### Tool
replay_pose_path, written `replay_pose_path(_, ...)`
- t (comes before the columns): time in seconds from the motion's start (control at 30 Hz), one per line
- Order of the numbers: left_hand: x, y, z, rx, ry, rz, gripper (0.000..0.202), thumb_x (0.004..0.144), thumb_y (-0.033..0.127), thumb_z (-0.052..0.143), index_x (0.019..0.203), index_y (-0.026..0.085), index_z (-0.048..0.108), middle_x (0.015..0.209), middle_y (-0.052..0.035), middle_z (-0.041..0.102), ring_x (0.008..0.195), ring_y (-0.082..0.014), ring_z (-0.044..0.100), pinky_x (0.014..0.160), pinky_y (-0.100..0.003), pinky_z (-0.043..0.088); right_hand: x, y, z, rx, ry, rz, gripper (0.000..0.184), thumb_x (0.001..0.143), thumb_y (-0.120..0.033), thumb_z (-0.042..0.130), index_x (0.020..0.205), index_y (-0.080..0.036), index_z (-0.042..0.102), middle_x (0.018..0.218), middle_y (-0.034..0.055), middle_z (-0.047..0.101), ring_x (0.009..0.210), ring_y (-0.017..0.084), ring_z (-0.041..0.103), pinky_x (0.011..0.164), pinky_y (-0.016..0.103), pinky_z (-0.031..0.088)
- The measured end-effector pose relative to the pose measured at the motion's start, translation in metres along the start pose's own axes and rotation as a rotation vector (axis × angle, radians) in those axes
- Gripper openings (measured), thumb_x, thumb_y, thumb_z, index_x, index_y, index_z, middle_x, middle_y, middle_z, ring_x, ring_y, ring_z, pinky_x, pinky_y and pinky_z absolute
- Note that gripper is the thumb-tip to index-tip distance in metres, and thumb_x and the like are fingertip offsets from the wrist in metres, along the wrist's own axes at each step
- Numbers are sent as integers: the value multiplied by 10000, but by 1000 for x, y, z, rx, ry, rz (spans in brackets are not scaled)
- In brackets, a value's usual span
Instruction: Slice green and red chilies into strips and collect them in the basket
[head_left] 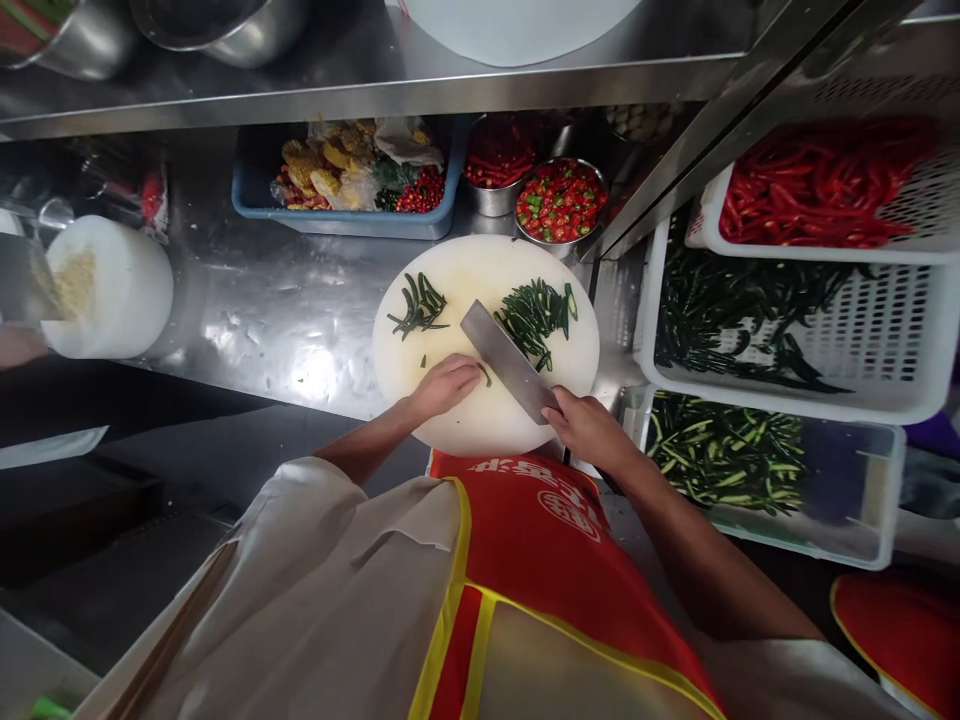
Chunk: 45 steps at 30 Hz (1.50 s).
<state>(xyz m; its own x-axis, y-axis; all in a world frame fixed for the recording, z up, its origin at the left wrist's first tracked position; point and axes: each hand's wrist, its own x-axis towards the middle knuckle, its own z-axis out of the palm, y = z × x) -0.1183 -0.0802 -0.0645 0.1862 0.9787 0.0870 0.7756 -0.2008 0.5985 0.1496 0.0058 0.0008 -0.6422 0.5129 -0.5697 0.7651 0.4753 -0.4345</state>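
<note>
My right hand (581,425) is wrapped round the handle of a cleaver (506,360), its broad blade lying slantwise over the round white cutting board (457,430). My left hand (450,385) is closed low over the board, left of the blade, its fingertips on a small piece of green chili pepper (485,375). Right of the blade lies a pile of cut green chili peppers (534,315). Several whole, thin green chili peppers (418,303) rest at the board's upper left. A small green scrap (423,360) sits near my left hand.
Behind the board stand a blue tub (337,222) of bagged ingredients and a metal bowl of chopped red chilies (561,200). White baskets with red chilies (817,190) and green chilies (712,300) are at right, above a clear bin (885,490). Another person's hand (19,345) works at a thick white block (142,290).
</note>
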Motion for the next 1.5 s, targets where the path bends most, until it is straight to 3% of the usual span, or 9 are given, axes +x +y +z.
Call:
replay_pose_path(0.13,-23,-12,-22,156,236,-404,143,926,263,528,924,179,643,944,-78,634,916,-195,601,848,-342,522,-26,9,-1,-28,-27,19,211,982,-341,357,986,-193,507,784,74,689,738,224,643,591,292,240)
replay_pose_path(0.27,-38,-21,-29,257,147,-597,84,866,241,588,867,181,647,852,-59,617,804,-199,602,744,-323,520,-40,16,6,-54,-138,-93,198,986,-323,352,967,-206,511,810,72,702,748,221,650,598,297,236)
replay_pose_path(0.37,-37,-15,-20,243,49,-504,151,909,201,508,868,191,653,860,-52,614,806,-185,604,727,-299,512,-38,20,10,-54,-132,-50,202,984,-321,351,968,-204,516,821,74,700,760,219,653,598,293,244)
replay_pose_path(0.53,-12,6,8,146,-47,-179,242,956,192,417,971,195,658,1037,-63,639,970,-185,602,871,-316,521,-31,18,6,-39,-68,85,207,977,-335,372,999,-193,521,760,73,687,696,219,639,577,290,238)
replay_pose_path(0.8,7,8,25,74,-67,24,284,987,222,373,1031,190,651,1102,-78,658,1047,-189,607,925,-353,531,-33,7,5,-68,-75,18,188,976,-317,372,1001,-199,516,864,82,711,778,225,656,605,292,256)
replay_pose_path(1.17,3,3,30,48,-52,27,302,990,220,353,996,184,653,1103,-96,668,1051,-192,610,933,-389,538,-30,16,-11,-50,-160,9,191,965,-306,396,1021,-180,528,850,97,690,783,225,641,597,286,262)
replay_pose_path(1.33,3,5,27,71,-60,74,289,982,207,355,998,186,643,1087,-85,667,1028,-185,612,919,-371,541,-10,4,2,-31,-52,-13,180,974,-296,383,987,-180,521,838,101,698,784,229,642,620,292,272)
replay_pose_path(1.4,5,1,19,88,-3,50,283,978,197,354,997,188,637,1073,-77,661,1025,-178,610,915,-347,540,-9,4,5,24,-3,9,180,977,-306,381,976,-187,516,782,78,686,759,222,640,622,287,279)
replay_pose_path(1.5,10,-14,-2,188,168,-124,279,961,170,355,1015,174,629,1071,-95,634,1045,-192,597,926,-337,521,-20,10,7,73,-11,55,198,978,-341,371,966,-199,508,715,52,660,706,211,633,601,277,279)
